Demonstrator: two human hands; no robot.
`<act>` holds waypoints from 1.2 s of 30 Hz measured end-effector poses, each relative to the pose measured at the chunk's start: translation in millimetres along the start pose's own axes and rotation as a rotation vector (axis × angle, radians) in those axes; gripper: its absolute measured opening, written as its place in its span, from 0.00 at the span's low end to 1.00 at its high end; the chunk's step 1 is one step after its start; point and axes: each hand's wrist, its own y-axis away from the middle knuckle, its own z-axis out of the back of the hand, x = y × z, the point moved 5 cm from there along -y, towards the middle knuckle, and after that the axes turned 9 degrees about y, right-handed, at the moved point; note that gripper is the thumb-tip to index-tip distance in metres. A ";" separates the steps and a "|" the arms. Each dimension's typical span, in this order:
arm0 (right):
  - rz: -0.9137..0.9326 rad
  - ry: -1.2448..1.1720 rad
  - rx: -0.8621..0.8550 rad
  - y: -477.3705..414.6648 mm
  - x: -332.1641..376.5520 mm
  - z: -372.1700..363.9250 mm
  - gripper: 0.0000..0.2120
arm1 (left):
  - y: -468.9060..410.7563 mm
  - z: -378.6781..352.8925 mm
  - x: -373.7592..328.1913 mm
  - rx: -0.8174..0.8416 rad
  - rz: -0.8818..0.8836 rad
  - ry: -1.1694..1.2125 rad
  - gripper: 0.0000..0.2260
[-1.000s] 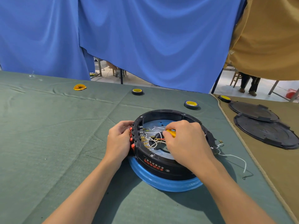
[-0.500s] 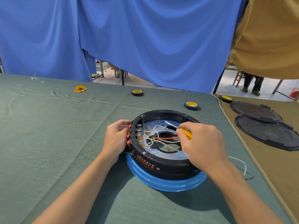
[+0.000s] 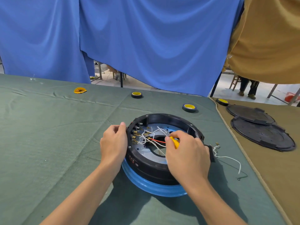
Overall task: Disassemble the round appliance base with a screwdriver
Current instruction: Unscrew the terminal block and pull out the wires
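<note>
1. Since half a second ago, a small shift of the right hand [image 3: 186, 153] leftward, from the right rim toward the middle of the base [image 3: 170, 118]; left hand [image 3: 113, 143] hardly moved, thumb now up on the rim.
2. Base straight ahead on the green worktop [image 3: 48, 135], open side up, blue rim [image 3: 151, 184] underneath.
3. Left hand curled round the base's left outer wall, gripping and bracing it.
4. Right hand over the near right of the opening, pinching a screwdriver [image 3: 175, 142] by its yellow handle.
5. Handle slanted, working end aimed far-left and down into the base; tip lost among the wires [image 3: 146, 135], target screw impossible to tell. Right hand nearer the work, left hand at the edge only.
6. Inside the black ring: pale plate [image 3: 142, 150] with a central hole, loose white wires, one red wire [image 3: 158, 140], brass terminals [image 3: 135, 135] along the left wall.
7. Outside the ring, to the right: white lead [image 3: 230, 158] trailing over the cloth.
8. Farther off: tape rolls [image 3: 189, 108] toward the back, two black lids [image 3: 263, 135] on tan cloth at far right.
</note>
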 end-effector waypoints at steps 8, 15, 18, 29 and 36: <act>-0.063 -0.643 0.206 -15.0 -2.4 28.0 0.14 | 9.1 -4.6 -8.8 0.271 0.014 0.007 0.14; 0.156 -0.318 0.444 -66.9 -7.4 8.1 0.04 | -10.3 -17.7 -13.2 0.455 0.120 0.127 0.17; 0.259 -0.001 0.397 -79.2 2.8 -17.0 0.02 | -13.1 -20.8 -14.2 0.503 0.150 0.207 0.16; 0.197 0.191 0.370 -89.8 3.6 -51.5 0.14 | -16.7 -23.0 -6.7 0.495 0.179 0.273 0.12; 0.187 -0.016 0.155 -89.9 -13.7 7.9 0.08 | -21.6 -26.0 -8.4 0.493 0.194 0.283 0.12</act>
